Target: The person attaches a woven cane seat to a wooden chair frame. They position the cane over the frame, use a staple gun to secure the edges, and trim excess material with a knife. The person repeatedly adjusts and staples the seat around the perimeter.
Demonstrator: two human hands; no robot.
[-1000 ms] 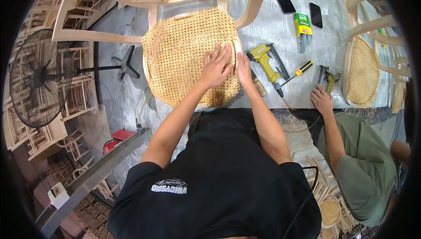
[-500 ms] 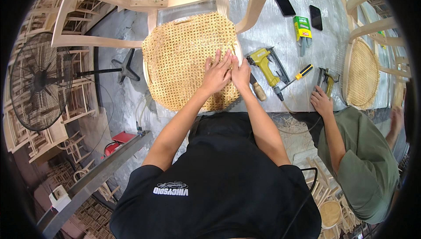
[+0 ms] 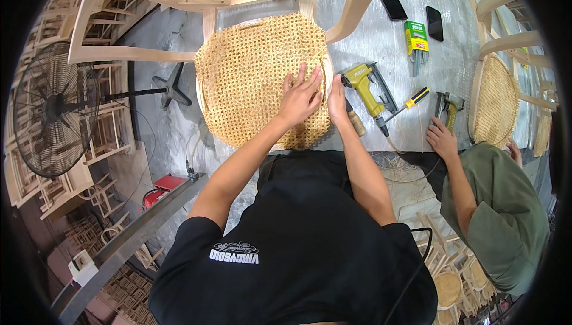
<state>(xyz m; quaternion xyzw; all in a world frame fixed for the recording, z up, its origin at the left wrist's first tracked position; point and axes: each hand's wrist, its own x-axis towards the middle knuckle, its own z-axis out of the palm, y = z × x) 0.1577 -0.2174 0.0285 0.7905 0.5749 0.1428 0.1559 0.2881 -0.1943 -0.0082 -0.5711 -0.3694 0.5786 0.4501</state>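
Observation:
A woven cane sheet (image 3: 256,81) lies over the round seat of a pale wooden chair frame (image 3: 202,3). Pressed flat on the cane, right of its middle, is my left hand (image 3: 300,100) with its fingers spread. My right hand (image 3: 337,101) stands on edge along the right rim of the seat, fingers stretched out and holding nothing. Just beyond it lies a tool with a wooden handle (image 3: 356,122), its front part covered by my hand. A yellow-green staple gun (image 3: 364,86) rests on the table farther right, beside a screwdriver (image 3: 417,97) with a yellow and black handle.
Two phones (image 3: 392,2) and a green-yellow box of staples (image 3: 417,39) lie at the back right. A co-worker's hand (image 3: 442,139) is at a second staple gun (image 3: 454,107), near another cane-seated chair (image 3: 497,98). A black fan (image 3: 56,109) stands at left.
My right hand has shifted from the cane to the seat's right rim, a little away from my left hand. My left hand stays on the cane.

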